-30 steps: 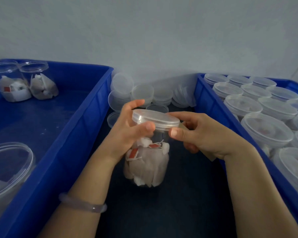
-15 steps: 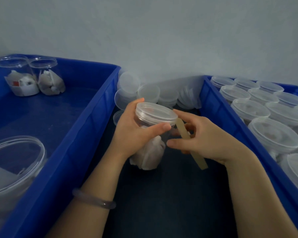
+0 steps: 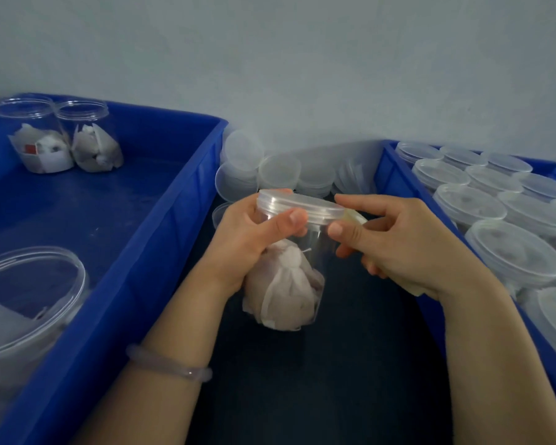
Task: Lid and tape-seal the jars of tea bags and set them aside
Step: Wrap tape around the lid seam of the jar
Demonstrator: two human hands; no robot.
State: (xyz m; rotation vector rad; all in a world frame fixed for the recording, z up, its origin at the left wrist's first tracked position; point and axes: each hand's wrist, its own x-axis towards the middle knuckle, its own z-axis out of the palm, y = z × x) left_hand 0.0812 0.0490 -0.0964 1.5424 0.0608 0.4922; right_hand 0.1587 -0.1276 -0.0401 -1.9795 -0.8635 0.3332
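I am watching the left hand [image 3: 247, 239] curling round the one lidded jar [image 3: 289, 284] of tea bags, thumb just under the lid [image 3: 299, 207], over the middle of the bench [image 3: 318, 380] between two blue bins [image 3: 161, 226]. The right hand [image 3: 408, 248] is pinching one tape strip [image 3: 355, 216] at the lid's right rim. Two unlidded jars [image 3: 36, 136] are standing in the left bin's far corner. The strip's tail, hanging clear half a second ago, is now mostly hiding behind that hand.

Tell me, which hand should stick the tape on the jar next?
Probably the right hand. It pinches the tape strip beside the lid, while the left hand grips the jar steady.
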